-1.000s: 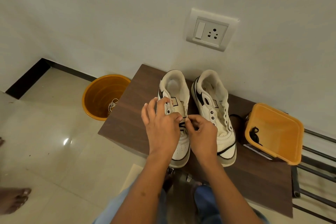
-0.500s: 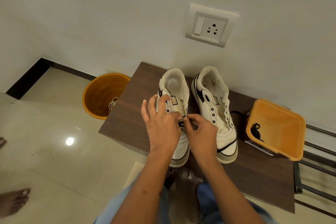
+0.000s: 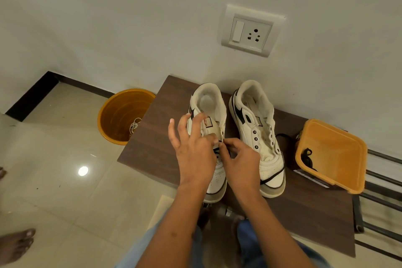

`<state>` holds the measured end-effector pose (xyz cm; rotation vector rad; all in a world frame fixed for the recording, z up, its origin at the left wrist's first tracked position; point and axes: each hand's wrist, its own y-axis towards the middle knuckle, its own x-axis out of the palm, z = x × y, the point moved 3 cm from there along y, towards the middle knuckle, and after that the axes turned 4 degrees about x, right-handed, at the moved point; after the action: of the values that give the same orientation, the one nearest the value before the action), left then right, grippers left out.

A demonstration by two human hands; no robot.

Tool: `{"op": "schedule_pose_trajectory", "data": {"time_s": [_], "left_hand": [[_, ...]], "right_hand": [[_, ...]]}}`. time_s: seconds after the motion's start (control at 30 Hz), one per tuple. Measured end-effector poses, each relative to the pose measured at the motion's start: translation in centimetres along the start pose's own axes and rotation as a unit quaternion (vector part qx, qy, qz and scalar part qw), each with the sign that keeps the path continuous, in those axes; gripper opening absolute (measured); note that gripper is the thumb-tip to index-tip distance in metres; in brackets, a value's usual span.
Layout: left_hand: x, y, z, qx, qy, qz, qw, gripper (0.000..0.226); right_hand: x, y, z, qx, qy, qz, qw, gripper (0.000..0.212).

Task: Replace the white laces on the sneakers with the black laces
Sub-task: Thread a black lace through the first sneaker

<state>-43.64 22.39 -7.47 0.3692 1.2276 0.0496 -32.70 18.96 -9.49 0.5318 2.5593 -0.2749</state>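
Note:
Two white sneakers with black trim stand side by side on a dark wooden bench (image 3: 156, 150), toes toward me. My left hand (image 3: 193, 148) rests on the left sneaker (image 3: 210, 104) with fingers spread over its tongue. My right hand (image 3: 239, 159) pinches a black lace (image 3: 217, 150) at that shoe's eyelets. The right sneaker (image 3: 258, 128) has bare eyelets and no lace. Another black lace (image 3: 307, 155) lies in an orange box (image 3: 339, 159) at the right. White laces (image 3: 134, 126) lie in an orange bucket (image 3: 121, 115) on the floor.
A wall with a switch and socket plate (image 3: 250, 31) stands right behind the bench. A dark metal rack (image 3: 380, 202) adjoins the bench at the right. Another person's bare foot (image 3: 15, 243) shows at the lower left on the tiled floor.
My left hand's fingers have lifted and spread higher over the tongue. My right hand keeps its pinch on the black lace at the eyelets. The view has tilted slightly.

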Motion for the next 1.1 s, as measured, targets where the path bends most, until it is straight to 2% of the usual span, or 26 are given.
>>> {"op": "schedule_pose_trajectory", "data": {"time_s": [0.4,0.57,0.73,0.9,1.1], "left_hand": [[0.39,-0.15,0.24,-0.013,-0.003,-0.038,0.999,0.009],[0.14,0.09,-0.12,-0.022,-0.026,-0.017,0.999,0.017],[0.62,-0.08,0.22,-0.013,-0.024,-0.035,0.999,0.013],[0.25,0.0,-0.04,-0.028,-0.053,-0.003,0.998,0.016],[0.5,-0.07,0.24,-0.028,-0.038,-0.025,0.999,0.012]], "right_hand": [[-0.37,-0.26,-0.48,-0.019,-0.001,0.012,1.0,0.016],[-0.17,0.06,-0.17,-0.018,-0.028,0.007,0.999,0.017],[-0.25,-0.01,-0.03,-0.015,-0.023,0.012,1.0,0.015],[-0.15,0.1,0.17,-0.01,-0.027,0.014,1.0,0.015],[-0.04,0.26,0.34,0.009,-0.015,0.006,1.0,0.016]]}}
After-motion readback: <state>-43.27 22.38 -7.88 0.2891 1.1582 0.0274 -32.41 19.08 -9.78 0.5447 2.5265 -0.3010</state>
